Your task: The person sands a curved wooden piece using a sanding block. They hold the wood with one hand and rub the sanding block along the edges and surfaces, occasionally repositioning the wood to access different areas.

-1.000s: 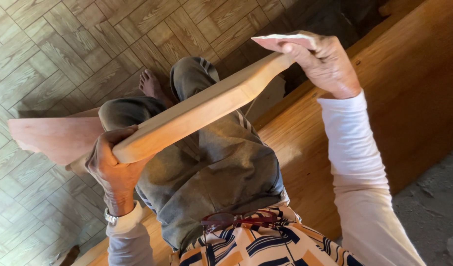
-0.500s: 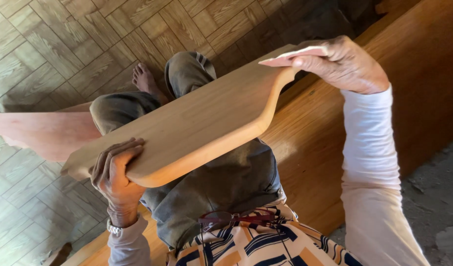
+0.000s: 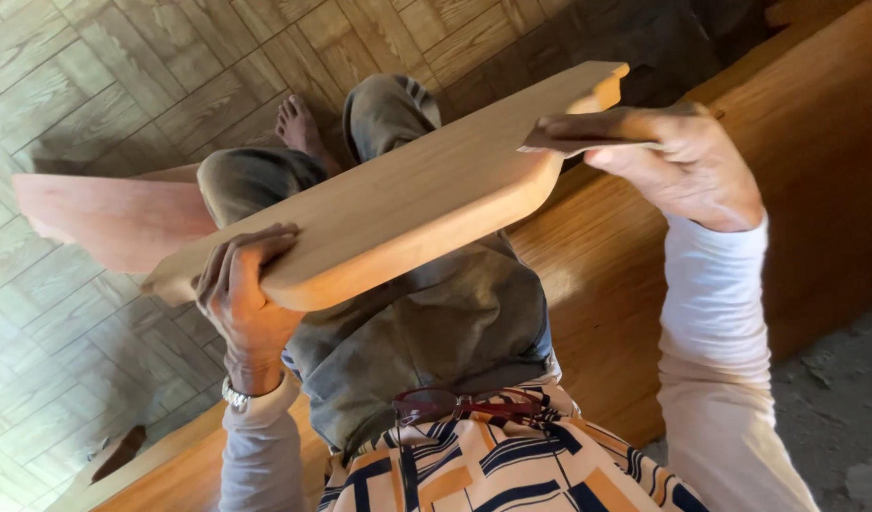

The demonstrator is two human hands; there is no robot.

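I hold a long, pale wooden board (image 3: 408,204) with rounded corners across my lap, tilted so its right end is higher. My left hand (image 3: 242,303) grips its lower left end, fingers curled over the edge. My right hand (image 3: 678,161) presses a small pale sheet, which looks like sandpaper (image 3: 569,142), against the narrow right end of the board. My knees in grey-green trousers and one bare foot (image 3: 299,128) show under the board.
A reddish wooden piece (image 3: 104,218) lies behind the board at left. I sit on a brown wooden bench (image 3: 787,152). Parquet-pattern floor (image 3: 95,76) lies beyond. Glasses (image 3: 464,406) hang at my striped shirt.
The board has turned from nearly edge-on to show its broad face. My right hand with the sheet has slid down along the board's narrow right end.
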